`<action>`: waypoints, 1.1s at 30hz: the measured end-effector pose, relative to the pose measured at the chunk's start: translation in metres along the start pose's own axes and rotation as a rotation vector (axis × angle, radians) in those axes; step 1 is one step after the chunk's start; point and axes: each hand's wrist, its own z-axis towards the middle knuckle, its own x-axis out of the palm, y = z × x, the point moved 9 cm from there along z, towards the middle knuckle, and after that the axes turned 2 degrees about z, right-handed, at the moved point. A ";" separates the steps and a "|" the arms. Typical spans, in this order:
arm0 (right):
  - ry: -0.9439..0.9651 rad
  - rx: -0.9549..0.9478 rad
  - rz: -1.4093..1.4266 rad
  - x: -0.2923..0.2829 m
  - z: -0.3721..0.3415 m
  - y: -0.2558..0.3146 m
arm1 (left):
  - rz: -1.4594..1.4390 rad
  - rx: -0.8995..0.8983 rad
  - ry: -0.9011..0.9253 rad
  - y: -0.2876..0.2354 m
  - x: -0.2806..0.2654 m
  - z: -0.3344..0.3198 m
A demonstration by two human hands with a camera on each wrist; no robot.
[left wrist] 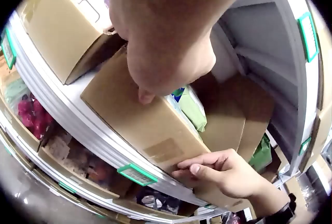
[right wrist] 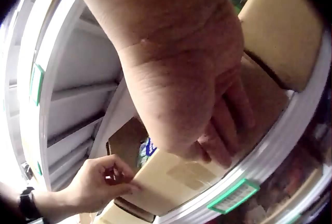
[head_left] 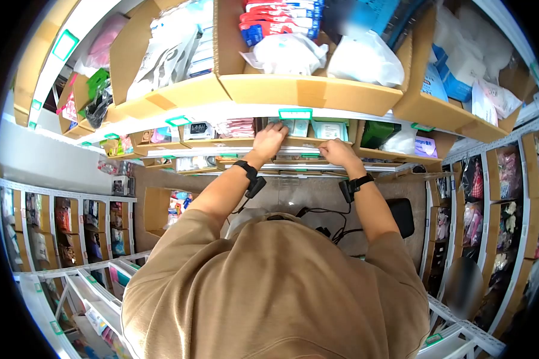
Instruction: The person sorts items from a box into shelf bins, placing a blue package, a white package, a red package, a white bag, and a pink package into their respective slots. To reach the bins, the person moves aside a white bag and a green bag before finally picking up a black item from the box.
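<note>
My left hand (head_left: pixel 270 141) grips the front wall of an open cardboard box (left wrist: pixel 150 125) on a shelf. Its thumb lies on the outside and its fingers reach over the rim. In the right wrist view the left hand (right wrist: pixel 101 182) shows curled at the box's edge. My right hand (head_left: pixel 340 153) is at the same row, farther right. Its fairly straight fingers (left wrist: pixel 205 160) rest against the outside of the box front, near a strip of tape. A light green pack (left wrist: pixel 194 111) stands inside the box, partly hidden behind the left hand.
Neighbouring cardboard boxes (left wrist: pixel 65 26) stand close on either side. Above is a shelf of larger boxes (head_left: pixel 317 88) with bagged goods. Green-framed labels (left wrist: pixel 137 174) line the shelf edges. A side rack (head_left: pixel 72 230) stands at left, and a black case (head_left: pixel 401 218) lies on the floor.
</note>
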 end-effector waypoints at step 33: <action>1.057 -0.623 0.079 0.499 0.186 0.607 | -1.046 -1.546 -0.567 0.397 -0.015 -0.670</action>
